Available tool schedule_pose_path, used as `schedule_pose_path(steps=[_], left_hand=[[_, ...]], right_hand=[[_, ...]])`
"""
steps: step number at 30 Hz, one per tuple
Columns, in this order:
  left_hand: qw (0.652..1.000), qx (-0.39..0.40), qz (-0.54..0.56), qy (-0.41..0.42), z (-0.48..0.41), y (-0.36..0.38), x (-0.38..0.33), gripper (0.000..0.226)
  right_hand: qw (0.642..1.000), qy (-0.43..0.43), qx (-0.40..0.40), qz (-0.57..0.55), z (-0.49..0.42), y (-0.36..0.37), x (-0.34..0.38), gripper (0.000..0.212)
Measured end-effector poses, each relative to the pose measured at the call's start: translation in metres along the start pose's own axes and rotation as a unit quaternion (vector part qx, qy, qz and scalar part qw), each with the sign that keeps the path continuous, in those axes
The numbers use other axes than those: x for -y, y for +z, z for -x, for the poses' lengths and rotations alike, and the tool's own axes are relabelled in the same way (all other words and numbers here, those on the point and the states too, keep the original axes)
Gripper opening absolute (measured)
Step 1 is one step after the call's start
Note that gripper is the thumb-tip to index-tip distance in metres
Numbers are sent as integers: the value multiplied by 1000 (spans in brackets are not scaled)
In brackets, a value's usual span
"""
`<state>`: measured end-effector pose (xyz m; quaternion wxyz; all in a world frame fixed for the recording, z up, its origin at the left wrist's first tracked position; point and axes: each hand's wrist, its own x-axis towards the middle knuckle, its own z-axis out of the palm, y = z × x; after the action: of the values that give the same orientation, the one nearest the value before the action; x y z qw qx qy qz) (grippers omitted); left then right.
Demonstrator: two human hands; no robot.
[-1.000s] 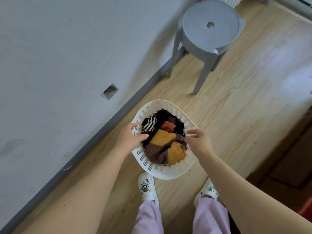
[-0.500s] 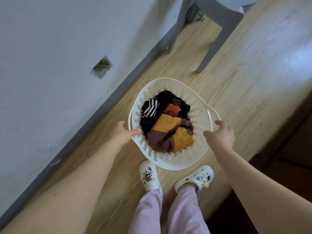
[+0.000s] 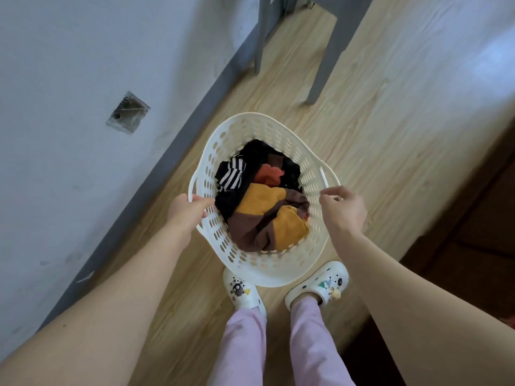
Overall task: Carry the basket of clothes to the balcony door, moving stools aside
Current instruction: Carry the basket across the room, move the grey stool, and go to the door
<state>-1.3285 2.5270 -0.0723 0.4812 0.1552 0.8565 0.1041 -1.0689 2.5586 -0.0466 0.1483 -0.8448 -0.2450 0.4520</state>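
Basket (image 3: 267, 267), one, white and perforated, holds clothes (image 3: 264, 207) above the wooden floor (image 3: 390, 140), beside the left wall. Left hand (image 3: 186, 211) grasps its left rim; right hand (image 3: 344, 211) pinches the right handle. Two grey stool legs (image 3: 331, 48) stand beyond.

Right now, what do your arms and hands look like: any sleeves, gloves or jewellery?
Both forearms are bare, no sleeves in view. The left hand and right hand wear no gloves; no rings, watch or bracelets show.
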Motion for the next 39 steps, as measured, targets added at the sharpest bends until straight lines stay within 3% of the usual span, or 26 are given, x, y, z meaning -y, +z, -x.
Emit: schedule_pose_path(steps=[7,14,18,22,34,39], left_hand=[[998,-14,-28,55,66,16,-73,36],[994,19,-4,104,141,55,-156,42],[985,48,-1,163,191,96,-225,34],[970,90,-3,227,238,134,-301,11],[946,152,-32,285,251,201,-539,23],[939,157,-59,300,248,216,-642,22]], right_hand=[[999,-13,-9,-43,-3,-81,28,33],[997,-75,3,2,-11,-183,50,43],[994,-83,-64,-22,-18,-259,68,47],[987,-83,-127,-58,-30,-327,95,45],[959,-78,-246,-117,-129,-444,243,47],[955,-61,-253,-141,-182,-469,317,49]])
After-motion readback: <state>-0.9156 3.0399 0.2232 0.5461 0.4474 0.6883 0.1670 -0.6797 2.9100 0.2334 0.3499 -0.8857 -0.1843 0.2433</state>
